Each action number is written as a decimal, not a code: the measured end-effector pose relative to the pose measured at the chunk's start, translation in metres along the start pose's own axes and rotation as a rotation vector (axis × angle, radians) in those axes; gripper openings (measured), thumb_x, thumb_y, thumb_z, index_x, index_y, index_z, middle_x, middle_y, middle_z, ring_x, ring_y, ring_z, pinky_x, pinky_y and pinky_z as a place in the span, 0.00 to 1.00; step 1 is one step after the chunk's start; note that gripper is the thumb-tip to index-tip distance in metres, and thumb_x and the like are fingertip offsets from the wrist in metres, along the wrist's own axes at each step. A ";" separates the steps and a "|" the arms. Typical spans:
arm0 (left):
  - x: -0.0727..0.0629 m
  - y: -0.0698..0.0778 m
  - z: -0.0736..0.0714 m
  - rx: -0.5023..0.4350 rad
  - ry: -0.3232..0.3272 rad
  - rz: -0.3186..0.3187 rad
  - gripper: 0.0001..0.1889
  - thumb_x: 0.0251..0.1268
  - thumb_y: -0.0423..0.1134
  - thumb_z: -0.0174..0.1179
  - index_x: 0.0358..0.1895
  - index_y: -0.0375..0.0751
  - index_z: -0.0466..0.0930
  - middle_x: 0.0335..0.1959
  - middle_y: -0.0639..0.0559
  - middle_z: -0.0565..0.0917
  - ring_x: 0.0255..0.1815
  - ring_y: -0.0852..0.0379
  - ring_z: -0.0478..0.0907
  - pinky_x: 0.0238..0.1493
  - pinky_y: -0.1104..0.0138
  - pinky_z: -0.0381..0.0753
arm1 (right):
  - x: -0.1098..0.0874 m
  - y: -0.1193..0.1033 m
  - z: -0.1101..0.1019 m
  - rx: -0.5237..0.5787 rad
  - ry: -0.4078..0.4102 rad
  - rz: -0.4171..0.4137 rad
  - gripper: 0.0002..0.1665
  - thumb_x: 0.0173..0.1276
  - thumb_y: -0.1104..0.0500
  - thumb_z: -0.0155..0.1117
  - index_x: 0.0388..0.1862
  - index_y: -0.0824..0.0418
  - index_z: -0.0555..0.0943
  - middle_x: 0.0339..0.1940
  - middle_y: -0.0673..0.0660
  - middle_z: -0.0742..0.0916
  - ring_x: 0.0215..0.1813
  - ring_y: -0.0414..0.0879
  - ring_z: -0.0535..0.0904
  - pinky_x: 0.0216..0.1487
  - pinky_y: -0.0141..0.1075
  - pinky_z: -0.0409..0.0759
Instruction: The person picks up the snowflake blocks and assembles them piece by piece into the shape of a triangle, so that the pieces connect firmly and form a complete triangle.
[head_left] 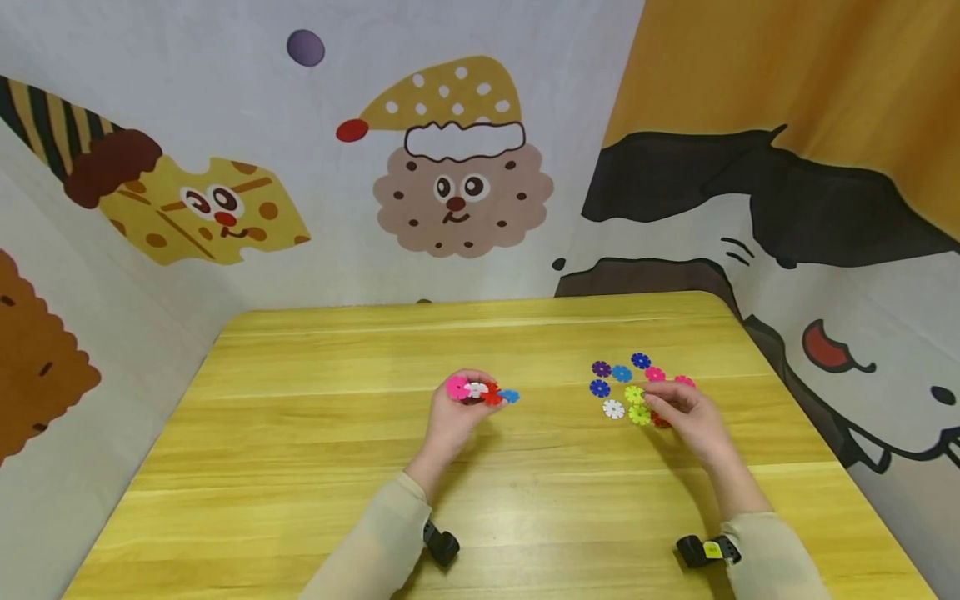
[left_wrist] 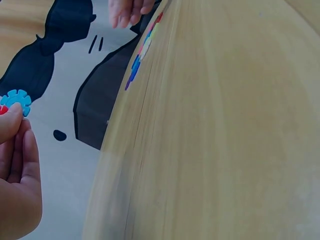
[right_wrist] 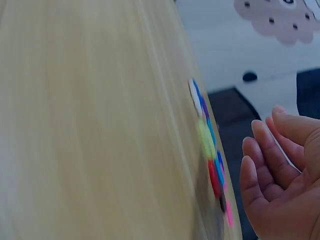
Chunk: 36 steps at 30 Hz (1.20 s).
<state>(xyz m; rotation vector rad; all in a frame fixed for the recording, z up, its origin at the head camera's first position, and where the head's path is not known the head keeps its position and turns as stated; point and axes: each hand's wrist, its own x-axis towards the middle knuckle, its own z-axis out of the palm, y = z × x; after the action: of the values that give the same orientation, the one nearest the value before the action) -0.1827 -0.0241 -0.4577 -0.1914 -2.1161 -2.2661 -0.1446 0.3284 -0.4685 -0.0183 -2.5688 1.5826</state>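
My left hand (head_left: 452,427) pinches a short chain of joined plastic snowflake discs (head_left: 491,395) above the table; pink, white, red and blue ones show in the head view. In the left wrist view, thumb and fingers grip beside the blue disc (left_wrist: 18,100). My right hand (head_left: 699,421) hovers over a loose group of snowflake discs at the right, fingers bent loosely with nothing seen between them in the right wrist view. Its fingertips are nearest two yellow-green discs (head_left: 639,415); a red disc (head_left: 661,422) is partly hidden under it.
Around the right hand lie a white disc (head_left: 613,409), a purple disc (head_left: 602,368), pink ones and several blue ones on the wooden table (head_left: 337,467). Behind the table hangs a cartoon-printed cloth (head_left: 330,208). Each wrist wears a small black camera (head_left: 442,546).
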 end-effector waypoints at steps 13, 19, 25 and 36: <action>-0.002 0.003 -0.004 0.033 -0.005 0.023 0.17 0.43 0.19 0.74 0.40 0.31 0.83 0.35 0.49 0.84 0.35 0.57 0.79 0.38 0.70 0.82 | -0.004 0.021 -0.038 -0.287 -0.010 0.105 0.26 0.73 0.48 0.63 0.57 0.69 0.79 0.53 0.66 0.83 0.43 0.35 0.74 0.38 0.27 0.76; -0.001 0.004 -0.005 0.060 -0.029 0.022 0.17 0.43 0.20 0.74 0.39 0.32 0.83 0.35 0.48 0.84 0.36 0.56 0.80 0.40 0.68 0.83 | -0.002 0.030 -0.045 -0.340 -0.019 0.114 0.26 0.73 0.49 0.63 0.56 0.71 0.79 0.50 0.68 0.83 0.44 0.45 0.76 0.35 0.30 0.76; -0.001 0.006 -0.007 0.092 -0.062 -0.014 0.18 0.43 0.21 0.75 0.40 0.33 0.83 0.36 0.48 0.84 0.37 0.56 0.80 0.41 0.67 0.83 | 0.008 0.037 -0.051 -0.373 0.041 0.100 0.25 0.73 0.52 0.63 0.56 0.72 0.78 0.47 0.67 0.83 0.44 0.48 0.76 0.33 0.28 0.74; 0.002 0.015 -0.017 0.176 -0.214 0.006 0.14 0.48 0.25 0.74 0.40 0.36 0.82 0.36 0.49 0.84 0.35 0.55 0.80 0.40 0.66 0.82 | 0.030 0.048 -0.057 -0.352 0.054 0.109 0.28 0.74 0.53 0.62 0.62 0.73 0.74 0.54 0.73 0.80 0.53 0.61 0.75 0.44 0.34 0.73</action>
<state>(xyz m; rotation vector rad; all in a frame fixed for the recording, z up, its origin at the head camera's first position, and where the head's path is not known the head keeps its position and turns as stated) -0.1838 -0.0424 -0.4434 -0.4510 -2.3983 -2.1260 -0.1705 0.4025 -0.4828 -0.2337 -2.8083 1.1201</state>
